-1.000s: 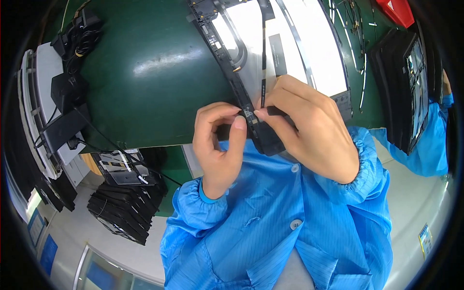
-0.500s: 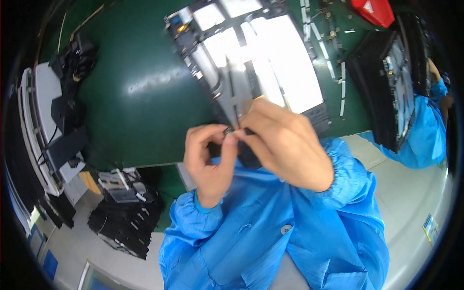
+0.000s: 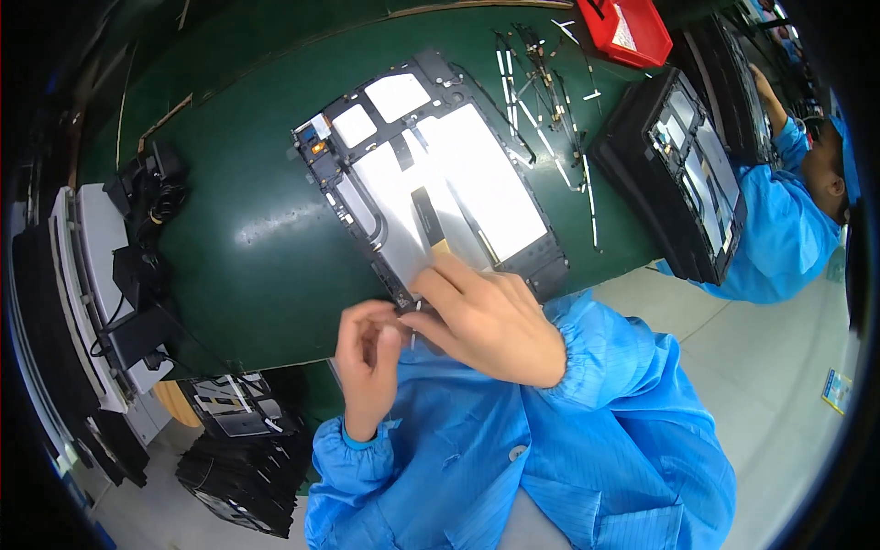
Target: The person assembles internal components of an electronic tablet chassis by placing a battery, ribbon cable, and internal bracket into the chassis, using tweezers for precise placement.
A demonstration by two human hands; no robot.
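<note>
An opened tablet-like chassis (image 3: 541, 252), with a black frame and bright silver plates, lies tilted on the green table. Both my hands meet at its near left corner. My right hand (image 3: 486, 325) reaches over the near edge, its thumb and finger pinched on a thin strip (image 3: 419, 305) with pale bits; most of it is hidden. Beside it, my left hand (image 3: 367, 353) is curled, fingertips against the same corner; whatever they hold is too small to make out. A dark flat ribbon cable (image 3: 426, 215) runs down the silver plate towards my right hand.
Several thin cables with white strips (image 3: 550, 147) lie right of the chassis. Behind them sits a red bin (image 3: 628, 32). Stacked black chassis (image 3: 660, 174) stand at the right edge, near a co-worker in blue (image 3: 779, 238). Black adapters (image 3: 137, 275) and another chassis stack (image 3: 243, 481) are at left.
The view has shifted, so the chassis and table show lower and more to the left. My left hand's thumb and fingers have parted slightly; both hands stay at the chassis corner.
</note>
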